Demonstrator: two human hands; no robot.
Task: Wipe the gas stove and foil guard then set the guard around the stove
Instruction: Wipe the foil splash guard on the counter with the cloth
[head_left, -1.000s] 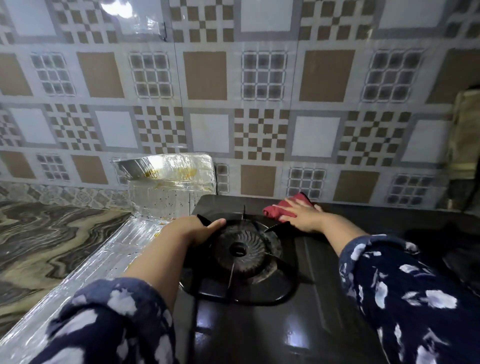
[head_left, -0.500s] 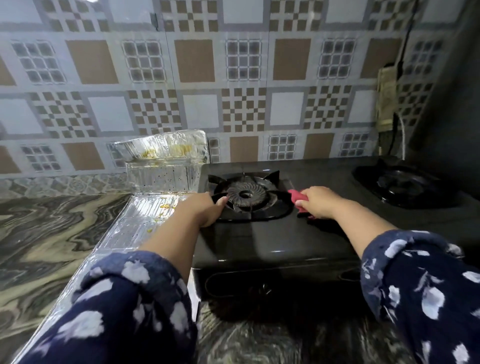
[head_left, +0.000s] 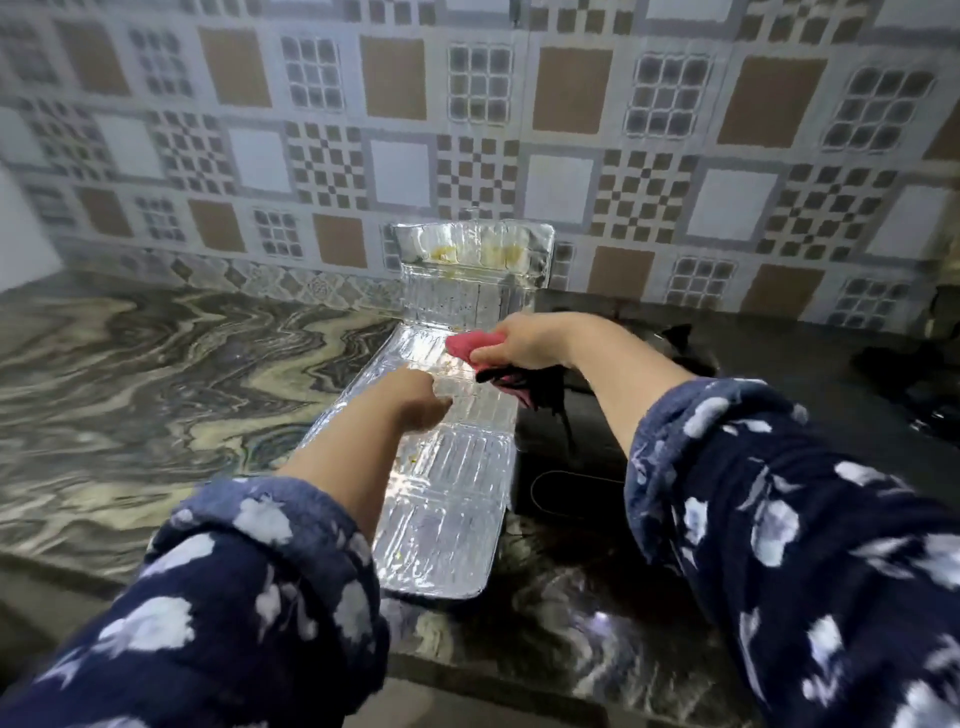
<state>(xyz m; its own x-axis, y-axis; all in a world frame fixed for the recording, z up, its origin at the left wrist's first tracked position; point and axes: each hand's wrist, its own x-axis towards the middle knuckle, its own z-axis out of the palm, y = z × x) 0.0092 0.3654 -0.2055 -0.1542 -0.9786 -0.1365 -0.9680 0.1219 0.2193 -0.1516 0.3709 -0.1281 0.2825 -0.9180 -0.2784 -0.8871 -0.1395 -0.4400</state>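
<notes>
The silver foil guard (head_left: 447, 499) lies flat on the counter left of the black gas stove (head_left: 571, 436), and its far panel stands up against the tiled wall with yellow stains on it. My right hand (head_left: 524, 343) grips a red cloth (head_left: 470, 345) above the guard's far end, beside the stove's left edge. My left hand (head_left: 415, 397) hovers over the flat foil with its fingers loosely curled, holding nothing. Whether it touches the foil I cannot tell. The stove's left burner is mostly hidden behind my right arm.
A marbled stone counter (head_left: 156, 374) stretches to the left of the guard and along the front edge. The patterned tile wall (head_left: 467, 130) rises right behind. A dark second burner (head_left: 914, 374) sits at the far right of the stove.
Both hands left the stove and moved left over the foil guard. My right hand carried the red cloth from beside the burner to the guard. The view swung left.
</notes>
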